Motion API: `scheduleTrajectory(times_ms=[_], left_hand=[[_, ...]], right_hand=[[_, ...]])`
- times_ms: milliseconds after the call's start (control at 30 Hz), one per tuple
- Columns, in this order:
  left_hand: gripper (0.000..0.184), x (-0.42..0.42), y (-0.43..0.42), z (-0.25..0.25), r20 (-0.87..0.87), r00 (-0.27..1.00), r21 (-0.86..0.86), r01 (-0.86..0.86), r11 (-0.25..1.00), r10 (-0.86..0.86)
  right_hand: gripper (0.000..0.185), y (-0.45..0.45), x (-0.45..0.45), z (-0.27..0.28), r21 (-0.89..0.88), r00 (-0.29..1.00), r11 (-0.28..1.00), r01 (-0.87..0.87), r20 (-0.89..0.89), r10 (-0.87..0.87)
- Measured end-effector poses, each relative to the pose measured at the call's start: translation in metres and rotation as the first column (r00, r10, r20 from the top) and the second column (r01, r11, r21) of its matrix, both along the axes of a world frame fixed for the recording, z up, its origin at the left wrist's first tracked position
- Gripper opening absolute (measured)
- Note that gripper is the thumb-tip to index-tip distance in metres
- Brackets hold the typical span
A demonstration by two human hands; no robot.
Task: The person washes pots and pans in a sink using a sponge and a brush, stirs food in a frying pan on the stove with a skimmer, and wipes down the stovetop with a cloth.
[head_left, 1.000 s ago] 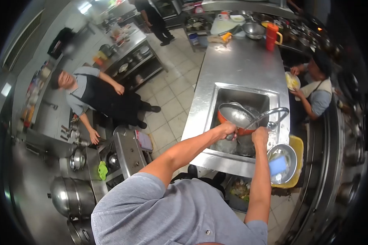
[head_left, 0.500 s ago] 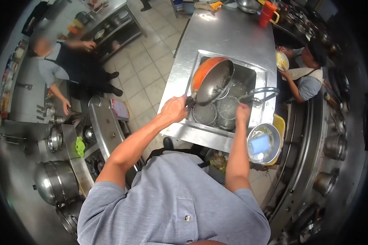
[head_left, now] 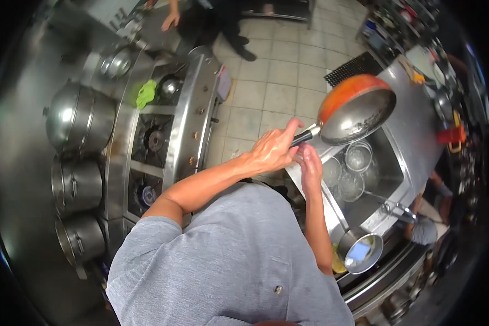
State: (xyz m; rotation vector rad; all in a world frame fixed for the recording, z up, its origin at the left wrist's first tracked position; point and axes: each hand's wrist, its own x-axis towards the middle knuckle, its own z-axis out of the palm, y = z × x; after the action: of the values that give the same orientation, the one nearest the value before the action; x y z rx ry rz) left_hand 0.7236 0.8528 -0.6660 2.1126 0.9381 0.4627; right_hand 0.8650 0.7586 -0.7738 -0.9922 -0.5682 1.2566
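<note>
Head view: our left hand (head_left: 277,148) grips the black handle (head_left: 305,136) of the orange-sided round metal pan (head_left: 359,115), tilted above the rectangular steel sink (head_left: 383,182); our right hand (head_left: 310,169) just beside the handle, can't tell if its fingers grip.

The orange pan (head_left: 361,115) has come up out of the sink (head_left: 388,160) in the left hand (head_left: 271,149), and now tilts across the desk's (head_left: 418,119) aisle-side edge. The right hand (head_left: 311,169) has left the tap (head_left: 401,211) and come close beside the left. The person has turned toward the stove (head_left: 185,130).
</note>
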Motion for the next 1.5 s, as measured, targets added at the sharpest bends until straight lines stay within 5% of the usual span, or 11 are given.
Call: scheduleTrajectory(times_ms=[133,300,467,533,667,800,933,1067,1200,1333,1500], left_hand=[[0.074,-0.062,0.015,-0.001,0.208,0.955,-0.007,-0.212,0.977,0.209],[0.08,-0.199,0.016,0.003,0.058,0.927,-0.083,-0.367,0.927,0.372],[0.054,-0.34,-0.056,-0.087,-0.397,0.777,-0.248,-0.603,0.758,0.489],[0.05,-0.371,-0.094,-0.103,-0.467,0.711,-0.236,-0.674,0.7,0.527],[0.043,-0.398,-0.156,-0.116,-0.619,0.53,-0.254,-0.833,0.491,0.579],[0.043,-0.394,-0.227,-0.151,-0.693,0.415,-0.324,-0.91,0.259,0.59],[0.046,-0.363,-0.263,-0.169,-0.75,0.323,-0.401,-0.916,-0.01,0.577],[0.044,-0.332,-0.303,-0.195,-0.75,0.242,-0.497,-0.821,-0.282,0.615],[0.042,-0.315,-0.337,-0.214,-0.739,0.217,-0.536,-0.763,-0.361,0.637],[0.04,-0.305,-0.362,-0.213,-0.701,0.062,-0.545,-0.688,-0.478,0.71],[0.037,-0.276,-0.422,-0.239,-0.766,-0.013,-0.481,-0.652,-0.586,0.643]], right_hand=[[0.035,0.081,-0.064,0.033,0.027,0.957,0.986,-0.167,-0.237,0.169],[0.004,0.155,-0.143,-0.026,-0.344,0.896,0.876,-0.337,-0.404,0.186],[0.01,0.218,-0.171,-0.155,-0.556,0.758,0.517,-0.651,-0.441,0.48],[0.015,0.219,-0.185,-0.203,-0.716,0.778,0.361,-0.598,-0.408,0.478],[0.015,0.217,-0.204,-0.289,-0.876,0.389,-0.163,-0.454,-0.359,0.848],[0.013,0.216,-0.258,-0.346,-0.858,0.284,-0.379,-0.346,-0.481,0.829],[0.008,0.157,-0.283,-0.409,-0.864,0.076,-0.362,-0.35,-0.412,0.908],[0.04,0.12,-0.286,-0.485,-0.912,-0.096,-0.323,-0.255,-0.308,0.947],[0.051,0.117,-0.298,-0.514,-0.924,-0.157,0.031,-0.38,0.098,0.983],[0.035,0.16,-0.307,-0.479,-0.746,-0.1,0.374,-0.551,0.504,0.858],[0.018,0.239,-0.296,-0.596,-0.579,0.097,0.463,-0.671,0.551,0.829]])
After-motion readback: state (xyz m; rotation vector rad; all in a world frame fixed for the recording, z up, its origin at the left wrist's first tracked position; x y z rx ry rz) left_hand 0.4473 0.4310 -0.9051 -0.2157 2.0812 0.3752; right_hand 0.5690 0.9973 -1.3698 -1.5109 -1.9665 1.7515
